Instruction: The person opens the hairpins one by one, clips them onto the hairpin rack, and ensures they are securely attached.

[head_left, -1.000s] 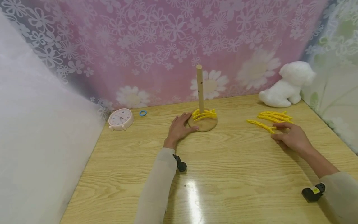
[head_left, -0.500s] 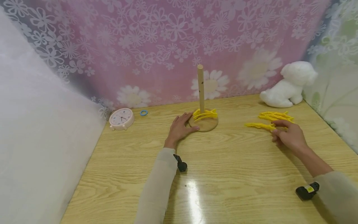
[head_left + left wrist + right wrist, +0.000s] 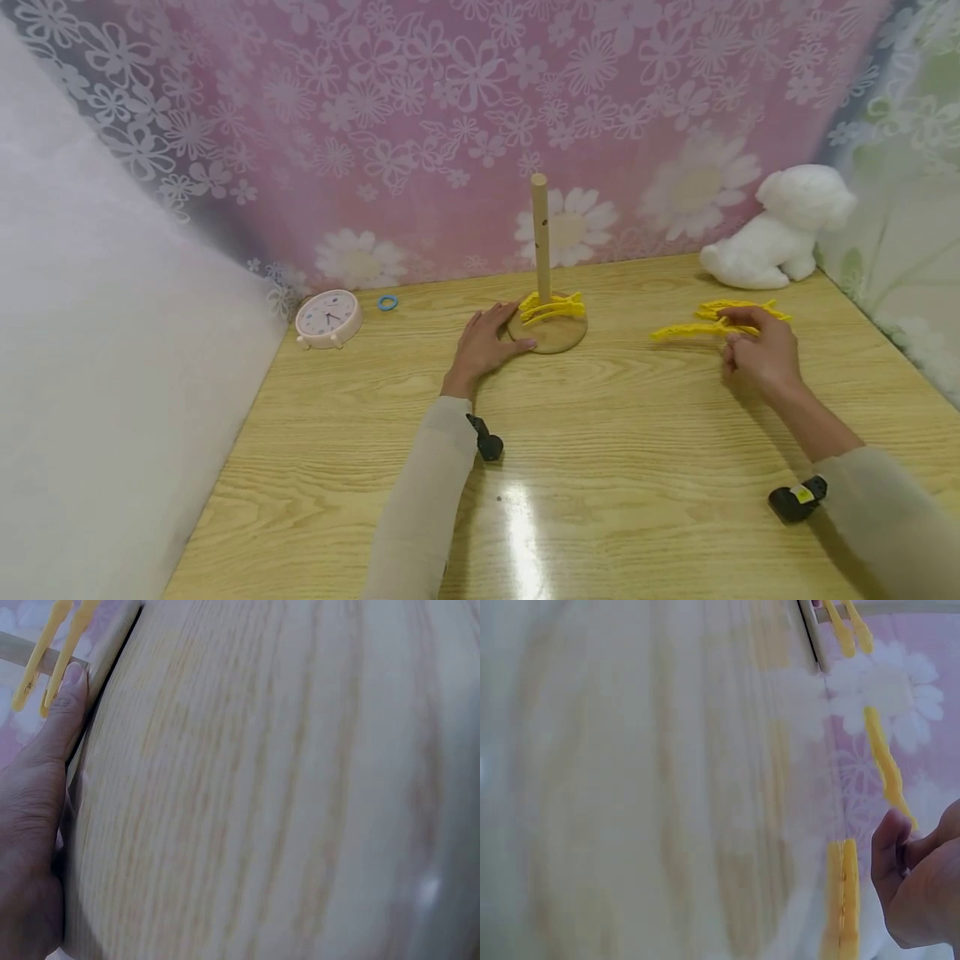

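Observation:
A round wooden base (image 3: 558, 339) carries an upright wooden dowel (image 3: 541, 242). Two yellow hair clips (image 3: 558, 311) lie across the dowel's foot, low over the base. My left hand (image 3: 480, 348) holds the base by its left rim, thumb in front and fingers farther back. In the left wrist view the thumb (image 3: 66, 712) lies along the rim, close under the clips. Over on the right, my right hand (image 3: 767, 348) pinches one long yellow hair clip (image 3: 885, 765) between thumb and fingers, its free end pointing left. More yellow clips (image 3: 723, 306) lie just behind that hand, partly covered by it.
A pink alarm clock (image 3: 328, 318) and a small blue ring (image 3: 387, 302) are at the back left of the wooden table (image 3: 600, 467). A white plush dog (image 3: 776, 229) sits in the back right corner. Flowered cloth (image 3: 435, 167) hangs behind.
My right hand has moved slightly left and back with the pinched clip, which has turned from slanting to nearly level and lifted away from the other clips. The left hand stays on the base.

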Tool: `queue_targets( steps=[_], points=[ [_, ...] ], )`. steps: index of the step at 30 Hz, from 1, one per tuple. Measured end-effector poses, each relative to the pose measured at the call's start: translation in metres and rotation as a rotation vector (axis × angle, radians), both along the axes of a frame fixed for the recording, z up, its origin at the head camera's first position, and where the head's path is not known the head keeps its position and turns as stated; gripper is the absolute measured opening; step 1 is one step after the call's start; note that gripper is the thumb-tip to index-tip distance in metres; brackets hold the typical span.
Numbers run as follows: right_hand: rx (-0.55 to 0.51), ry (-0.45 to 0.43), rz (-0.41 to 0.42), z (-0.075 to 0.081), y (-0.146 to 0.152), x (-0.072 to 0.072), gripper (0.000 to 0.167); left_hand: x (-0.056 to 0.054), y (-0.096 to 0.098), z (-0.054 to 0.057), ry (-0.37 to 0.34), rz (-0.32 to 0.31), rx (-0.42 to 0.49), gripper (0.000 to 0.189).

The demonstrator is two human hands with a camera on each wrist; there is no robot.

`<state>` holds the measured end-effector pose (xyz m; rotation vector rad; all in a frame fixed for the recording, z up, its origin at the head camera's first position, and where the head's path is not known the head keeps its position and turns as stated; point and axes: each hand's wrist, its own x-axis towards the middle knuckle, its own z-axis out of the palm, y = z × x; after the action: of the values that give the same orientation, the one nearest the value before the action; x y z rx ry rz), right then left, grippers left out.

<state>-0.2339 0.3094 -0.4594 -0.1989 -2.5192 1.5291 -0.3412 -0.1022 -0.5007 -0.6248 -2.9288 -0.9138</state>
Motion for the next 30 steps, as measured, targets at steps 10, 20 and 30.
queue_targets(
  steps=[10, 20, 30],
  points=[
    [-0.036, 0.044, -0.038, 0.01, -0.029, -0.011, 0.033, 0.0, 0.0, 0.0, -0.007, 0.002, -0.004, 0.092],
    [-0.138, 0.089, -0.043, 0.019, -0.06, -0.033, 0.029, 0.001, 0.0, -0.001, -0.015, 0.009, 0.001, 0.091],
    [-0.207, 0.125, -0.062, 0.025, -0.096, -0.061, 0.029, 0.0, 0.0, 0.002, -0.005, 0.002, -0.006, 0.091]
  ],
)
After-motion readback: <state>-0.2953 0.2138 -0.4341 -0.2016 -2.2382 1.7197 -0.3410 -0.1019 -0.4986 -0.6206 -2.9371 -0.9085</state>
